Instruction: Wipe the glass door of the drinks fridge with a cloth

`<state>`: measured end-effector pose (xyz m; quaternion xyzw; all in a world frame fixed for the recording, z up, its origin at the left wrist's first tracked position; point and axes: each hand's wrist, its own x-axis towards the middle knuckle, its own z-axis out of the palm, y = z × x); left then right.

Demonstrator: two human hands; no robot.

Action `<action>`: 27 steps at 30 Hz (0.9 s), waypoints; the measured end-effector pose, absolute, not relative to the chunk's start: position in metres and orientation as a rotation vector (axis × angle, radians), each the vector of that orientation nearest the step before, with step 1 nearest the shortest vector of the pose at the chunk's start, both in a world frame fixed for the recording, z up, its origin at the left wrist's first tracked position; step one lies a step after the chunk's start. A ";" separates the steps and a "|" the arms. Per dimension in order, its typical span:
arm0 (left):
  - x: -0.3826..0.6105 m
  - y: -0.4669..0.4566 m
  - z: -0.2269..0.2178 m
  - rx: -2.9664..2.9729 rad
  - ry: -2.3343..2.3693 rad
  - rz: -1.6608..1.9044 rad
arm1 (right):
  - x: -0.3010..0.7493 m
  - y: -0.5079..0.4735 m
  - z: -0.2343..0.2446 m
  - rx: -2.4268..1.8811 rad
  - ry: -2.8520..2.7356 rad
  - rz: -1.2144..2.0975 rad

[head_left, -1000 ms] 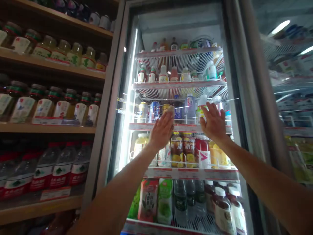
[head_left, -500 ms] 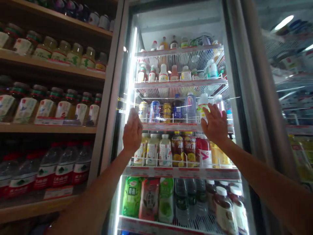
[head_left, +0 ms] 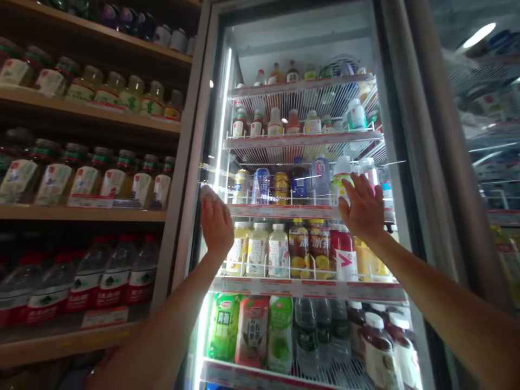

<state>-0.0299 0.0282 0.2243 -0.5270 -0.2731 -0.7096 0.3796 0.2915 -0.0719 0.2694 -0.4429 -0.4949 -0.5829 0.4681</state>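
My left hand (head_left: pixel 218 225) is at the left side of the cooler's glass door (head_left: pixel 300 38), fingers together over a small pale cloth (head_left: pixel 208 193). Only the cloth's upper edge shows above the fingers; the hand covers the rest. Flat against the glass on the right is my right hand (head_left: pixel 363 206), its fingers spread and nothing in it. Behind the right hand, inside the cooler, are a green-labelled bottle (head_left: pixel 341 174) and a bottle with a pink label (head_left: pixel 369 172). Cans and bottles, including a blue can (head_left: pixel 260 186), stand on the shelf between the hands.
Wooden shelves (head_left: pixel 101 214) with rows of bottled drinks stand on the left. The door's metal frame (head_left: pixel 424 141) runs up the right side, beside another glass front with stocked shelves. Inside the cooler, lower shelves hold tea bottles (head_left: pixel 299 249) and green cartons (head_left: pixel 223 327).
My left hand has slid left across the glass toward the door's edge, and the pale cloth now shows at its fingertips. My right hand stays spread on the glass. The view has shifted slightly.
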 end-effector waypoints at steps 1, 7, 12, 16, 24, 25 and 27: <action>-0.022 0.027 0.221 -1.396 -0.663 -1.759 | 0.292 -0.072 0.269 -1.075 -1.213 -1.430; -0.018 0.026 0.207 -1.564 -0.505 -1.499 | 0.295 -0.073 0.267 -1.073 -1.231 -1.432; -0.022 0.018 0.198 -1.452 -0.624 -1.709 | 0.293 -0.071 0.264 -1.074 -1.184 -1.440; 0.015 0.005 0.179 -1.727 -0.430 -1.342 | 0.296 -0.073 0.262 -1.071 -1.213 -1.434; 0.015 0.005 0.192 -1.497 -0.564 -1.725 | 0.304 -0.077 0.222 -1.034 -1.242 -1.479; 0.026 0.001 0.194 -1.567 -0.514 -1.628 | 0.304 -0.076 0.219 -1.019 -1.239 -1.475; 0.048 -0.005 0.202 -1.703 -0.399 -1.401 | 0.307 -0.077 0.216 -0.994 -1.232 -1.466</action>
